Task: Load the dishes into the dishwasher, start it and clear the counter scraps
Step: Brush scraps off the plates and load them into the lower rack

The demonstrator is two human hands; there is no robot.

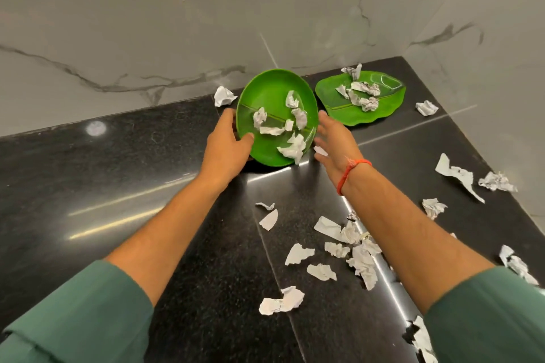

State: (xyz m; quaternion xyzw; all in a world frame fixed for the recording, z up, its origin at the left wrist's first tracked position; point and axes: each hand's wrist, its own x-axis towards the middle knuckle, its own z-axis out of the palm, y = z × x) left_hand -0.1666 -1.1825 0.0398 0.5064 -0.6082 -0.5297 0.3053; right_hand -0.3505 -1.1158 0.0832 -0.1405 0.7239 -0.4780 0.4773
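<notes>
The left hand [227,138] grips the left rim of a round green plastic plate [269,97], thumb curled over the edge onto its inner face and fingers behind it. The plate is tilted up toward the camera, its lower edge near the counter, and crumpled white paper scraps [295,147] lie across its face. The right hand [334,141] is spread wide with straight fingers just beside the plate's right rim; whether it touches the rim cannot be told. A red thread bracelet [351,174] circles the right wrist, and both forearms come out of green sleeves [73,318].

Faint print shows on some scraps but none can be read.

To the right, a second green leaf-shaped plate [389,109] lies flat on the polished black speckled stone counter [118,186], also carrying paper scraps. More torn paper pieces [351,247] are scattered over the counter's right half. Grey-veined white marble walls [147,23] meet in a corner behind the plates.
</notes>
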